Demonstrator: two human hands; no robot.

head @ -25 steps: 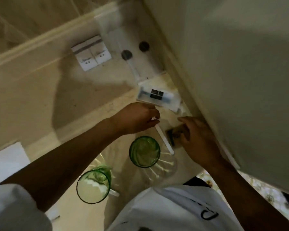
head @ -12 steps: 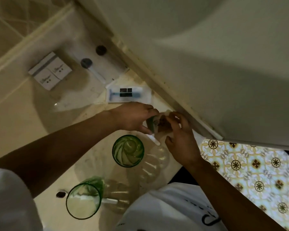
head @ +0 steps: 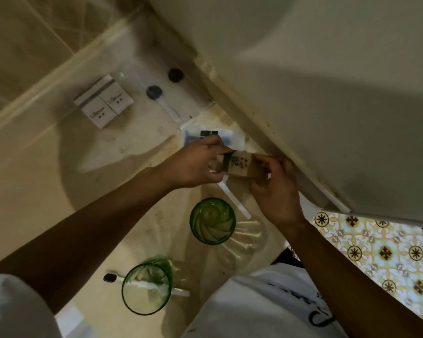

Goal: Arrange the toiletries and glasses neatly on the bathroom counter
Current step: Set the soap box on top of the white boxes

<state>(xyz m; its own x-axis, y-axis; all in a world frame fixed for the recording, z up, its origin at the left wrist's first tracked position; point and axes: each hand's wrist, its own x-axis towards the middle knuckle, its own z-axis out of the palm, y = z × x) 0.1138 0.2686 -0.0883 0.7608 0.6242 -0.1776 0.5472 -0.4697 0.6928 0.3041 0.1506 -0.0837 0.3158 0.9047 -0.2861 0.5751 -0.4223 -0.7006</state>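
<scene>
A small tan box (head: 239, 164) with a dark print and a green edge is held above the counter (head: 34, 181) between my left hand (head: 195, 164) and my right hand (head: 276, 191). One green glass (head: 212, 224) stands just below the hands. A second green glass (head: 145, 287) stands nearer me, with a toothbrush (head: 110, 278) lying behind it. A white stick (head: 235, 201) lies under the hands. A clear packet with dark labels (head: 213, 136) sits just beyond my left hand, partly hidden by it.
Two white boxes (head: 104, 101) lie side by side at the far left of the counter. Two dark round caps (head: 154, 91) (head: 175, 74) sit near the wall corner. A pale wall (head: 327, 93) bounds the right; patterned floor tiles (head: 376, 252) show below it.
My right hand lifted the tan box off the counter, and both hands now hold it together. The view shifted slightly.
</scene>
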